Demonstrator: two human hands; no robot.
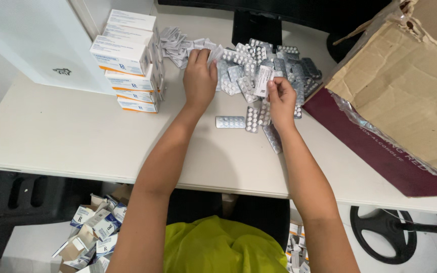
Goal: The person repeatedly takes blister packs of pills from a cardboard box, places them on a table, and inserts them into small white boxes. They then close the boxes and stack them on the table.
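A heap of silver pill blister strips [264, 63] lies at the back middle of the white table [77, 131]. My left hand [199, 76] rests palm down on the heap's left edge, its fingers on a strip. My right hand [280, 98] pinches a small white folded leaflet [263, 81] upright over the heap. Three loose blister strips [230, 122] lie on the table just in front, between my two hands. A pile of folded paper leaflets [178, 45] sits left of the heap.
A stack of white medicine boxes [130, 60] stands at the back left. A large open cardboard carton [405, 96] lies on the right. A dark monitor stand [256, 28] is at the back. Emptied small boxes [94, 230] litter the floor below the table's front edge.
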